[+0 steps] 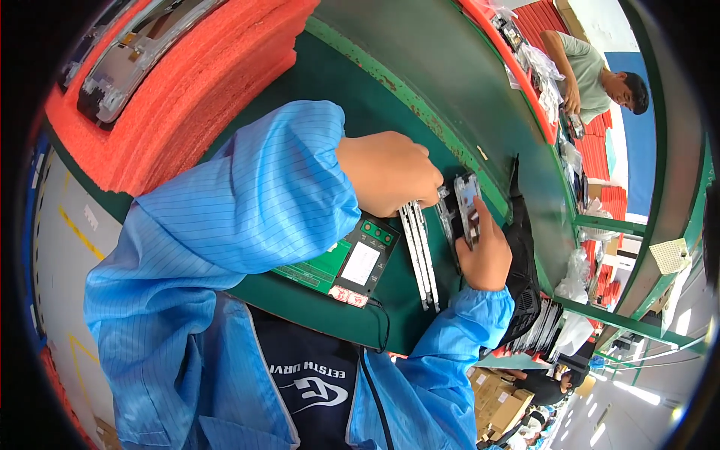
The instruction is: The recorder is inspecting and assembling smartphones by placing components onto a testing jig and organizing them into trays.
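My left hand (pixel 394 174), in a blue striped sleeve, is closed over the far end of several thin silver phone frames (pixel 421 259). The frames stand side by side on edge on the green bench top. To their right, my right hand (pixel 486 255) grips a phone-sized part (pixel 467 202) with a metal rim and a dark, shiny face, its fingers along the side. Another slim metal frame (pixel 446 214) stands between the two hands, partly hidden. Next to my left forearm lies a green and black test board (pixel 364 259) with a white label, partly covered by the sleeve.
Red foam trays (pixel 210 90) are stacked at the left, with phone frames in the top one. A black cable (pixel 388 322) runs from the board. A black bag (pixel 523 277) lies beyond my right hand. Across the metal divider, a person (pixel 592 79) handles parts.
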`<state>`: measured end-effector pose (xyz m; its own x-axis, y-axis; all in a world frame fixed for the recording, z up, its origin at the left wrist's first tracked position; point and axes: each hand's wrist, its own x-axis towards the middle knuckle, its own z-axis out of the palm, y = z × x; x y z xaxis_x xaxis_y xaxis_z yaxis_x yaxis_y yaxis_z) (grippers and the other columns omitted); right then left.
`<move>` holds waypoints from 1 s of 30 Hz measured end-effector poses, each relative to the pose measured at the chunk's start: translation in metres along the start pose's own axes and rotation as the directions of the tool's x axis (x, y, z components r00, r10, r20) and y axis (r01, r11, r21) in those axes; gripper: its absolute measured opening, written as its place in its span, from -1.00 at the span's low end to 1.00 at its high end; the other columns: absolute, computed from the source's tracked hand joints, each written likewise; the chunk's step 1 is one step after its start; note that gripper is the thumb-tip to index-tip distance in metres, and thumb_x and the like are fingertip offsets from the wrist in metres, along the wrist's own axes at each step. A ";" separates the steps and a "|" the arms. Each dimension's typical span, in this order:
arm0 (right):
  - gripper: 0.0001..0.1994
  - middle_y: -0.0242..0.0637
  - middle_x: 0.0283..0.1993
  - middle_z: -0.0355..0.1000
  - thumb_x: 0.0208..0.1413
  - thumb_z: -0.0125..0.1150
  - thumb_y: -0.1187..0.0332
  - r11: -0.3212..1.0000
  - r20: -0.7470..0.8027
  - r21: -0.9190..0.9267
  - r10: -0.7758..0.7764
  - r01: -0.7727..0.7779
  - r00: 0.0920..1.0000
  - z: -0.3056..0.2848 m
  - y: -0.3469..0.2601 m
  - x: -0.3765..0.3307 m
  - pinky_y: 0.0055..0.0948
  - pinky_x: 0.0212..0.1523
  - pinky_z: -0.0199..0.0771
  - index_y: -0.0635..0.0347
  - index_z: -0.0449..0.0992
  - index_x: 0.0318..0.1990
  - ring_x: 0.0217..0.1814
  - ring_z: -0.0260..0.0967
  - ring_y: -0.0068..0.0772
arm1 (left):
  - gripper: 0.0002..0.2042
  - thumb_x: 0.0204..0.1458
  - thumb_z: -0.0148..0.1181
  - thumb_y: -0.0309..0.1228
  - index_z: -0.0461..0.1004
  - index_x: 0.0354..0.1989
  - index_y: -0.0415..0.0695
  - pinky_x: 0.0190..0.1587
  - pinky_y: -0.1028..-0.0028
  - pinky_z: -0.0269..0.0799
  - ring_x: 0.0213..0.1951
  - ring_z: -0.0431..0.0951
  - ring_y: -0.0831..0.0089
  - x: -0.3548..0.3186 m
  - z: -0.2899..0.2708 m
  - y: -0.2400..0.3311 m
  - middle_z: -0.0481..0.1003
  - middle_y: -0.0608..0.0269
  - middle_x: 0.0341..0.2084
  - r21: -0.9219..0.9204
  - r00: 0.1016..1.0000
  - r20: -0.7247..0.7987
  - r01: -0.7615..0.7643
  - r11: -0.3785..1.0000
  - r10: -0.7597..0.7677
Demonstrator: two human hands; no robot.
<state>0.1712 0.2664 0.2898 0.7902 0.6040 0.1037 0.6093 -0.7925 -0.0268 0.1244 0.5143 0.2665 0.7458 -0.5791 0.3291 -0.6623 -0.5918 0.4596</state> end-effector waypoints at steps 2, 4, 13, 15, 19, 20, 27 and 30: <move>-0.38 -0.20 -0.19 0.42 -0.32 0.14 0.47 0.996 -0.043 -0.072 -0.051 0.048 0.998 0.001 0.002 -0.001 -0.28 -0.29 0.41 -0.05 0.25 0.07 -0.28 0.39 -0.09 | -0.84 -0.39 0.13 -0.57 0.42 -0.53 -0.08 -0.33 0.35 0.30 -0.37 0.33 0.31 0.001 0.000 -0.001 0.36 0.38 -0.48 0.000 1.000 0.004 0.000 1.000 0.000; -0.40 -0.20 -0.21 0.43 -0.31 0.13 0.46 0.995 -0.053 -0.102 0.010 -0.016 0.999 -0.002 0.000 0.001 -0.27 -0.31 0.41 -0.05 0.26 0.06 -0.29 0.39 -0.08 | -0.85 -0.38 0.13 -0.55 0.42 -0.54 -0.08 -0.33 0.36 0.30 -0.37 0.33 0.31 0.002 0.001 -0.002 0.35 0.39 -0.49 -0.002 1.000 -0.006 -0.016 1.000 0.016; -0.57 -0.08 -0.44 0.43 -0.12 0.09 0.37 0.954 -0.084 -0.213 0.198 -0.212 0.977 -0.005 0.013 0.004 -0.15 -0.44 0.37 0.00 0.29 0.01 -0.42 0.39 -0.01 | -0.87 -0.36 0.14 -0.53 0.41 -0.54 -0.07 -0.35 0.39 0.30 -0.38 0.33 0.33 0.003 -0.001 -0.003 0.33 0.40 -0.50 0.028 0.999 -0.007 -0.045 0.999 0.046; -0.60 -0.05 -0.49 0.42 -0.08 0.08 0.36 0.926 -0.101 -0.259 0.258 -0.276 0.961 -0.002 0.016 0.002 -0.14 -0.47 0.36 0.01 0.30 0.00 -0.44 0.38 -0.01 | -0.86 -0.36 0.14 -0.53 0.41 -0.54 -0.07 -0.35 0.39 0.30 -0.38 0.33 0.33 0.003 0.001 -0.003 0.33 0.39 -0.50 0.031 0.999 -0.003 -0.048 0.998 0.049; -0.67 -0.03 -0.58 0.38 0.02 0.03 0.29 0.909 -0.184 -0.276 0.268 -0.311 0.946 -0.003 0.013 -0.001 -0.14 -0.51 0.33 0.03 0.32 -0.02 -0.52 0.36 0.00 | -0.86 -0.36 0.14 -0.53 0.41 -0.54 -0.06 -0.34 0.39 0.30 -0.37 0.32 0.33 0.002 0.000 -0.002 0.32 0.39 -0.51 0.036 0.999 -0.005 -0.049 0.998 0.049; -0.66 -0.04 -0.56 0.39 0.01 0.03 0.29 0.942 -0.165 -0.234 0.205 -0.240 0.965 -0.005 0.012 -0.004 -0.15 -0.50 0.34 0.04 0.31 -0.01 -0.51 0.36 -0.01 | -0.86 -0.36 0.14 -0.52 0.41 -0.54 -0.06 -0.34 0.39 0.30 -0.37 0.32 0.33 0.002 0.000 -0.001 0.32 0.38 -0.51 0.034 0.999 -0.011 -0.051 0.998 0.052; -0.59 -0.06 -0.38 0.41 -0.02 -0.01 0.34 0.998 -0.041 0.030 -0.051 0.053 0.998 -0.007 0.003 -0.001 -0.17 -0.41 0.37 0.10 0.26 0.05 -0.38 0.38 -0.04 | -0.86 -0.36 0.15 -0.51 0.40 -0.54 -0.05 -0.34 0.40 0.29 -0.37 0.32 0.33 0.004 0.001 -0.003 0.32 0.39 -0.51 0.035 0.998 -0.024 -0.060 0.998 0.061; -0.53 -0.07 -0.22 0.38 -0.08 -0.01 0.40 0.993 -0.096 -0.080 -0.094 0.086 0.991 0.010 0.018 0.005 -0.19 -0.30 0.38 0.11 0.23 0.08 -0.24 0.36 -0.05 | -0.87 -0.36 0.15 -0.51 0.40 -0.54 -0.05 -0.34 0.40 0.29 -0.37 0.32 0.34 0.004 0.002 -0.005 0.32 0.40 -0.51 0.041 0.997 -0.040 -0.067 0.997 0.068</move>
<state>0.1865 0.2556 0.2800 0.7196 0.6648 0.2006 0.6679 -0.7417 0.0620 0.1306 0.5134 0.2641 0.7011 -0.5952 0.3925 -0.7129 -0.5745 0.4022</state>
